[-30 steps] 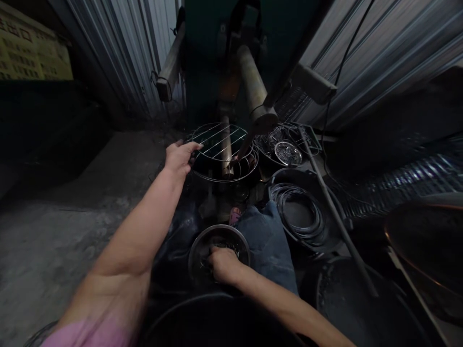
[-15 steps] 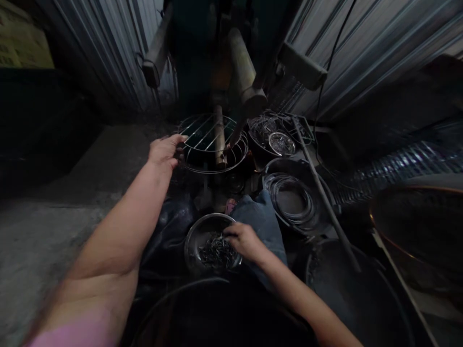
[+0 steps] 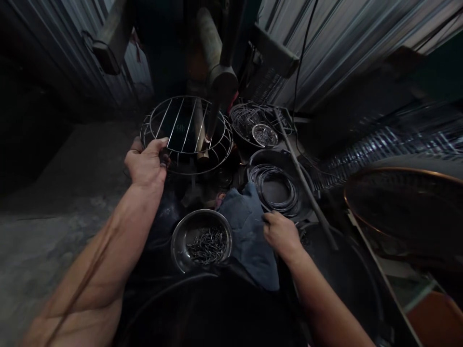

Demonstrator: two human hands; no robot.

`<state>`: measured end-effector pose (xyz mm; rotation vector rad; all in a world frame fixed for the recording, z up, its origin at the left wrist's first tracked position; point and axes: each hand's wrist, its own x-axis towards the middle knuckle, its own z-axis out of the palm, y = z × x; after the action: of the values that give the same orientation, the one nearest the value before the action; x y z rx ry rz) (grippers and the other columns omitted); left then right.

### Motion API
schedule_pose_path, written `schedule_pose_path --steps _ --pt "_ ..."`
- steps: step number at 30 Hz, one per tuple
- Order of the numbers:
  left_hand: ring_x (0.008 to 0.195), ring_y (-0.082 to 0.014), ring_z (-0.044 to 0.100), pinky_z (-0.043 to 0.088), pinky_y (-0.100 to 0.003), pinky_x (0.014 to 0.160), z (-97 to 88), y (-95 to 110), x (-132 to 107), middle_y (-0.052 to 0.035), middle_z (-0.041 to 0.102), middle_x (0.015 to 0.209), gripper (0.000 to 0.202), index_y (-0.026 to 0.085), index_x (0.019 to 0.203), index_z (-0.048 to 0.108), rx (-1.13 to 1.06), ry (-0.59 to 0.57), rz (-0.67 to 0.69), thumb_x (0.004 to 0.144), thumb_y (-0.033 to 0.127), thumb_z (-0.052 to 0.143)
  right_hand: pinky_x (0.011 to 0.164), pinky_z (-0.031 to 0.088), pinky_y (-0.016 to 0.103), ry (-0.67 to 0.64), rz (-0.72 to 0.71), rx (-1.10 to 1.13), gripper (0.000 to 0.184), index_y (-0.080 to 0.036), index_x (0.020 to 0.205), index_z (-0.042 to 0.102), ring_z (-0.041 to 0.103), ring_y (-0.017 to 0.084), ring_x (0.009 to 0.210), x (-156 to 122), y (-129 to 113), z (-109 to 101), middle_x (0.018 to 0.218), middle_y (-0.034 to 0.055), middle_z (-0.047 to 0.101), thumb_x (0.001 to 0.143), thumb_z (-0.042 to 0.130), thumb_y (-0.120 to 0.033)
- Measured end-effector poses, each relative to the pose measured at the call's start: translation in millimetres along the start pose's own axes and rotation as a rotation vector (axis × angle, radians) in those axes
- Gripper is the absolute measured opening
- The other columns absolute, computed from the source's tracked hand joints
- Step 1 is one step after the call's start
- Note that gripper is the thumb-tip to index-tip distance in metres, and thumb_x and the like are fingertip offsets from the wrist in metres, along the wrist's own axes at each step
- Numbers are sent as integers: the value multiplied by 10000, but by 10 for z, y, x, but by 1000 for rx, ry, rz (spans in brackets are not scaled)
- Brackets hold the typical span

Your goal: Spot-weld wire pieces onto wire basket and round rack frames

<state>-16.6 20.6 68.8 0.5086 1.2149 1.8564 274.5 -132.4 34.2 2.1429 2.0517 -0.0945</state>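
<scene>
My left hand grips the left rim of a round wire basket, with bars running across its top. The basket sits around a rod-like metal arm below the machine. My right hand is closed, thumb and fingers together, beside the right edge of a blue cloth; whatever is in its fingers is too small or hidden to make out. Left of the cloth stands a steel bowl with many short metal pieces in it.
A machine's round bar juts out above the basket. On the right are a coil of wire in a dark tub, a small dish of metal bits, a long slanted rod and a copper-edged round tub.
My right hand has left the steel bowl and moved right, past the cloth. The wire basket is turned and tilted a little in my left hand. The view has shifted to the right.
</scene>
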Motion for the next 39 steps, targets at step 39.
schedule_pose_path --steps 39 --pt "555 -99 550 400 -202 456 40 -48 53 29 591 743 383 194 823 564 -69 -9 -23 515 198 791 474 483 235 420 -83 1642 209 -159 798 685 604 135 499 1221 -1502 -413 601 -8 635 762 652 -362"
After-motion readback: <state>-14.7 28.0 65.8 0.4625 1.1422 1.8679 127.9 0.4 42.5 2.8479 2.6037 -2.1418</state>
